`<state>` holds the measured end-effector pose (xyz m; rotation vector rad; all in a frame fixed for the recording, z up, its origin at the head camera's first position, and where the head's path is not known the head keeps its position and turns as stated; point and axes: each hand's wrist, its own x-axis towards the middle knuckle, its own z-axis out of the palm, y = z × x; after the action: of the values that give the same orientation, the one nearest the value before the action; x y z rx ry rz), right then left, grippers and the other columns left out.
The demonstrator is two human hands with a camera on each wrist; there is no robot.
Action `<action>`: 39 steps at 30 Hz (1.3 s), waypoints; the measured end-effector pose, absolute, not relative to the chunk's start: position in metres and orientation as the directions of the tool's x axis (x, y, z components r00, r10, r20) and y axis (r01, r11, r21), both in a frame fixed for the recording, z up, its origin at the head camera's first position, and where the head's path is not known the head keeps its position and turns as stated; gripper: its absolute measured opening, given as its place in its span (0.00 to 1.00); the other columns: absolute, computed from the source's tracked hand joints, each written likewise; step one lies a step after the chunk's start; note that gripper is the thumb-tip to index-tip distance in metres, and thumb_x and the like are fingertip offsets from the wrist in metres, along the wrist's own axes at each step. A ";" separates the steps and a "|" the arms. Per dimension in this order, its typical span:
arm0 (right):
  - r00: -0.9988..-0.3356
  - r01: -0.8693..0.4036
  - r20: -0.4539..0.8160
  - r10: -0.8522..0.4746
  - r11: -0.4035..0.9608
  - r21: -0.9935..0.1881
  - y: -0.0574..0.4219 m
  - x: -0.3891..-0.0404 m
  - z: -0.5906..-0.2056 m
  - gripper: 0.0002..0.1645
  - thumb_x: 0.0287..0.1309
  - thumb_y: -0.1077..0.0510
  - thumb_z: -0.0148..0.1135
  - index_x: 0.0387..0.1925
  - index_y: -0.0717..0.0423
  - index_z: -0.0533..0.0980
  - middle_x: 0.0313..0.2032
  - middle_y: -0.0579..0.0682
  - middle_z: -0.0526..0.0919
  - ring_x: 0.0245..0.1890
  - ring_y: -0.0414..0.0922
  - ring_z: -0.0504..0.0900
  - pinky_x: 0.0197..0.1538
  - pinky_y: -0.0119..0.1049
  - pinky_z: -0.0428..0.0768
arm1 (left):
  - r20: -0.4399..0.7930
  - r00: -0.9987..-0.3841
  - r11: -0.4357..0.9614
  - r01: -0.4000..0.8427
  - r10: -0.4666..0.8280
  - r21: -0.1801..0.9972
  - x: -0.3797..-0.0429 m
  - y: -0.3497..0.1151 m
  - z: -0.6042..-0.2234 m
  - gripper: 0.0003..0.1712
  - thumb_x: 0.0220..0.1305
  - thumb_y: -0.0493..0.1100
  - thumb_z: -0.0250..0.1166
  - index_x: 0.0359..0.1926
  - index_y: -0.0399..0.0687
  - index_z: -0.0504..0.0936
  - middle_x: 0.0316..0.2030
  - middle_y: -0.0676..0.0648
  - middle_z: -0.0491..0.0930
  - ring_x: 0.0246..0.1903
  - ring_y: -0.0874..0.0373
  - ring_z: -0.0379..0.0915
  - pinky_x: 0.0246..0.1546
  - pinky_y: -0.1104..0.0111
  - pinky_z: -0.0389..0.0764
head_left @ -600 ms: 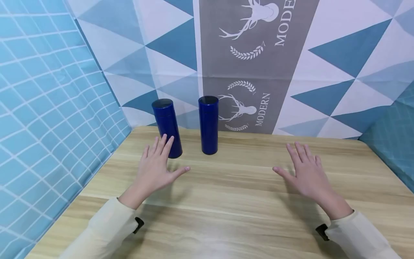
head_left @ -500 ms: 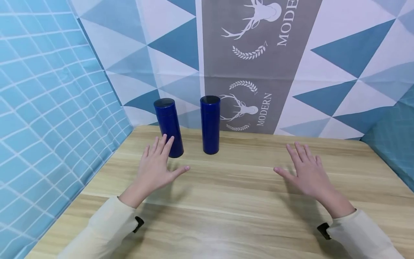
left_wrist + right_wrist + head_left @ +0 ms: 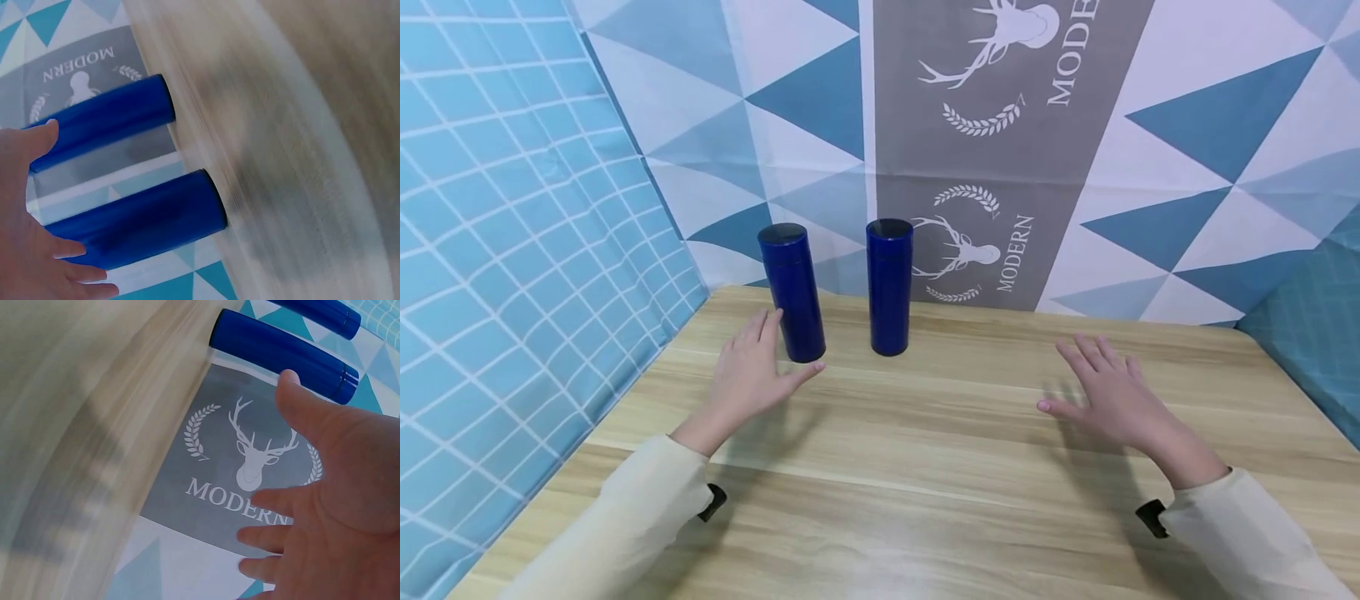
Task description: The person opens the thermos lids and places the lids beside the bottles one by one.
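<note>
Spread wide, with thumb apart from the fingers and nothing gripped, the left hand [image 3: 748,371] hovers over the table beside the left blue flask [image 3: 795,292]. In the head view its fingertips overlap the side of that flask; whether they touch it I cannot tell. The right hand [image 3: 1112,402] is likewise unclenched, its thumb held away from its straight fingers, above the right part of the wood-grain table [image 3: 925,442], well apart from both flasks.

The left blue flask and the right blue flask [image 3: 890,287] stand upright near the table's back edge, side by side with a narrow gap between them. Both are slim, dark-topped cylinders; the right wrist view shows a seam around each near the top.

Behind them hangs a triangle-patterned backdrop [image 3: 1180,142] with a gray panel bearing deer heads, laurel sprigs and the word MODERN. A blue grid-patterned cloth [image 3: 520,250] covers the left side. Pale sleeves [image 3: 643,492] cover both forearms, a black piece [image 3: 712,502] showing at each cuff.
</note>
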<state>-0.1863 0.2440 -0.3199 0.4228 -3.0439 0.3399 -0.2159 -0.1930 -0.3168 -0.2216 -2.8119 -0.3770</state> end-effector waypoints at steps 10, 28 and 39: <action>-0.952 -0.307 0.077 -0.297 0.920 -0.245 0.242 -0.192 -0.307 0.52 0.58 0.32 0.58 0.69 0.64 0.58 0.68 0.70 0.61 0.67 0.70 0.59 0.64 0.69 0.60 | 0.299 -0.953 0.827 0.131 -0.047 0.546 -0.250 -0.201 -0.320 0.59 0.59 0.67 0.61 0.74 0.35 0.43 0.71 0.29 0.54 0.69 0.34 0.54 0.65 0.41 0.63; -0.953 -0.304 0.075 -0.294 0.913 -0.273 0.241 -0.195 -0.289 0.43 0.61 0.38 0.58 0.65 0.65 0.65 0.63 0.68 0.71 0.63 0.66 0.69 0.61 0.63 0.69 | 0.352 -0.932 0.645 0.215 -0.090 0.734 -0.286 -0.203 -0.327 0.59 0.55 0.57 0.68 0.74 0.39 0.43 0.69 0.33 0.57 0.67 0.38 0.58 0.66 0.44 0.63; -0.947 -0.319 0.059 -0.316 0.903 -0.287 0.244 -0.198 -0.279 0.43 0.61 0.35 0.57 0.64 0.63 0.66 0.62 0.66 0.73 0.63 0.64 0.70 0.61 0.62 0.70 | 0.300 -0.947 0.578 0.183 -0.113 0.795 -0.294 -0.199 -0.323 0.54 0.57 0.56 0.68 0.72 0.39 0.46 0.67 0.34 0.60 0.66 0.40 0.60 0.66 0.46 0.65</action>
<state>-0.1978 0.2438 -0.2789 0.5091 -3.0541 0.4628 -0.2943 -0.1994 -0.3234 -0.0573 -2.4939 -1.3106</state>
